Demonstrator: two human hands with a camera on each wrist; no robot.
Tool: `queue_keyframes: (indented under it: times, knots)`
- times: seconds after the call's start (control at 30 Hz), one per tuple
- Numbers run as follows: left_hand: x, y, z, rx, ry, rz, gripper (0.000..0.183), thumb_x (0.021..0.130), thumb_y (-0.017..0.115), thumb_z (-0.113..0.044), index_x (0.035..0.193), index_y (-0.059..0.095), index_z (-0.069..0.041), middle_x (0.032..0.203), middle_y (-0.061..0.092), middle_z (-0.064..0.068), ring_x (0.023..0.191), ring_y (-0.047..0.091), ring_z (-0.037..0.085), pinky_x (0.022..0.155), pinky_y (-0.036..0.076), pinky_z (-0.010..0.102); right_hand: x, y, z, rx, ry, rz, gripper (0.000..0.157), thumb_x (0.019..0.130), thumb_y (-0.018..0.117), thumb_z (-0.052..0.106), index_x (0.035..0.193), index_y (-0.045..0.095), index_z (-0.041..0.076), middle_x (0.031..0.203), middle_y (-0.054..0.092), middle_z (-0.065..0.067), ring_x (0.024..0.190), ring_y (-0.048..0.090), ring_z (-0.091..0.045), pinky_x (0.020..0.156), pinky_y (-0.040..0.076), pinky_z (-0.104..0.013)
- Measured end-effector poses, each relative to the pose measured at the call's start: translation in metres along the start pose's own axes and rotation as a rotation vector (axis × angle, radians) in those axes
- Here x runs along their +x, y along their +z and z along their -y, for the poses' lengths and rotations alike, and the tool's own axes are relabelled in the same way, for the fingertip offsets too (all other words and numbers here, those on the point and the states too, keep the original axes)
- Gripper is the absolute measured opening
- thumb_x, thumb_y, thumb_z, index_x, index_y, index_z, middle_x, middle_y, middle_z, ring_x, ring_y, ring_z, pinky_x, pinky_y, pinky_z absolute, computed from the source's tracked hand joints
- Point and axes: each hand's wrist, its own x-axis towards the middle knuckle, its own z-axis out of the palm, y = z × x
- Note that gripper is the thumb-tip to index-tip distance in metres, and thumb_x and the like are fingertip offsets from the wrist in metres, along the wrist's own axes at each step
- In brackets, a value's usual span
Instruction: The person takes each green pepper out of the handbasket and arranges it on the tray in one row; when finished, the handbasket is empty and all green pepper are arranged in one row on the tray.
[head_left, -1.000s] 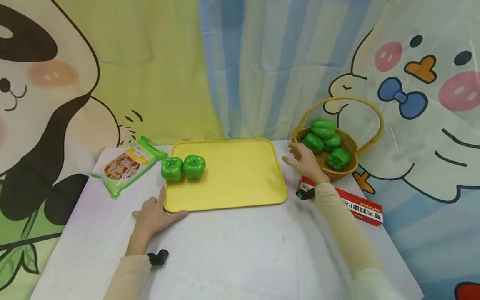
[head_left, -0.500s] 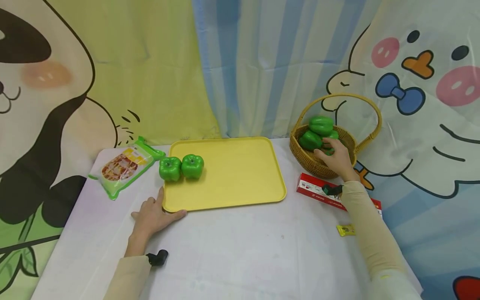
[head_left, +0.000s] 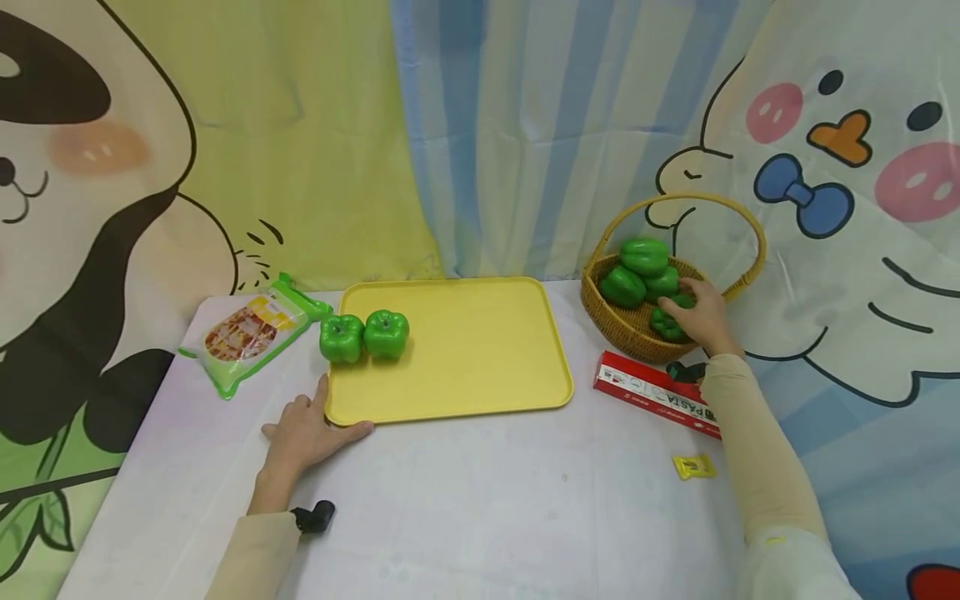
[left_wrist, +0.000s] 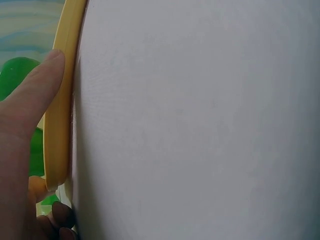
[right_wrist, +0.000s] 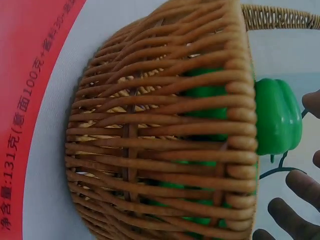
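At the front left corner of the yellow tray [head_left: 480,350], my left hand [head_left: 306,433] rests with thumb and forefinger spread along the rim. The left wrist view shows the thumb [left_wrist: 47,75] straight against the tray's edge. Two green bell peppers [head_left: 342,337] sit side by side at the tray's left end. My right hand [head_left: 703,317] is over the right side of a wicker basket [head_left: 618,325], fingers spread around a green bell pepper [head_left: 666,325] and partly hiding it. Several other bell peppers [head_left: 643,257] lie in the basket. In the right wrist view the fingertips [right_wrist: 290,220] are apart, above the rim.
A red pasta box [head_left: 652,392] lies in front of the basket, with a small yellow packet [head_left: 693,467] nearer. A green-edged food bag [head_left: 251,333] lies left of the tray. The basket's tall handle [head_left: 697,197] arches over the peppers. Printed curtains stand behind the table.
My right hand has moved rightward from the basket's left rim, across it, to the bell pepper at its right side. The left hand has stayed at the tray corner.
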Motion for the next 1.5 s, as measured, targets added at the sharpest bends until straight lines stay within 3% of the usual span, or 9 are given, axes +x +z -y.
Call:
queue_keyframes:
  times: [0.43, 0.83, 1.23, 1.5]
  knots:
    - [0.001, 0.002, 0.000, 0.000, 0.003, -0.014, 0.140, 0.066, 0.056, -0.094, 0.162, 0.006, -0.006, 0.129, 0.049, 0.036, 0.120, 0.047, 0.052, 0.088, 0.028, 0.083, 0.007, 0.003, -0.005, -0.067, 0.049, 0.066, 0.084, 0.096, 0.057, 0.053, 0.149, 0.036, -0.008, 0.150, 0.038, -0.035, 0.140, 0.032, -0.053, 0.114, 0.026, -0.068]
    - [-0.001, 0.001, -0.001, 0.009, 0.006, -0.024, 0.138, 0.067, 0.056, -0.094, 0.162, 0.008, -0.005, 0.128, 0.050, 0.035, 0.118, 0.049, 0.052, 0.087, 0.028, 0.083, 0.013, 0.014, -0.004, -0.118, 0.065, 0.139, 0.090, 0.096, 0.058, 0.054, 0.154, 0.028, -0.008, 0.153, 0.034, -0.037, 0.139, 0.034, -0.054, 0.111, 0.031, -0.070]
    - [-0.001, 0.002, -0.001, -0.005, 0.008, -0.025, 0.138, 0.067, 0.057, -0.093, 0.162, 0.009, -0.005, 0.128, 0.050, 0.035, 0.117, 0.049, 0.051, 0.086, 0.029, 0.082, 0.015, 0.019, -0.010, -0.182, 0.039, 0.212, 0.084, 0.095, 0.063, 0.049, 0.153, 0.033, -0.003, 0.154, 0.027, -0.038, 0.139, 0.030, -0.055, 0.110, 0.030, -0.071]
    - [-0.001, 0.002, -0.002, -0.005, 0.008, -0.027, 0.137, 0.067, 0.058, -0.093, 0.162, 0.010, -0.006, 0.126, 0.050, 0.034, 0.115, 0.050, 0.049, 0.085, 0.030, 0.080, 0.018, 0.019, -0.013, -0.172, 0.007, 0.223, 0.079, 0.091, 0.073, 0.036, 0.150, 0.039, -0.004, 0.154, 0.025, -0.040, 0.139, 0.027, -0.059, 0.110, 0.028, -0.073]
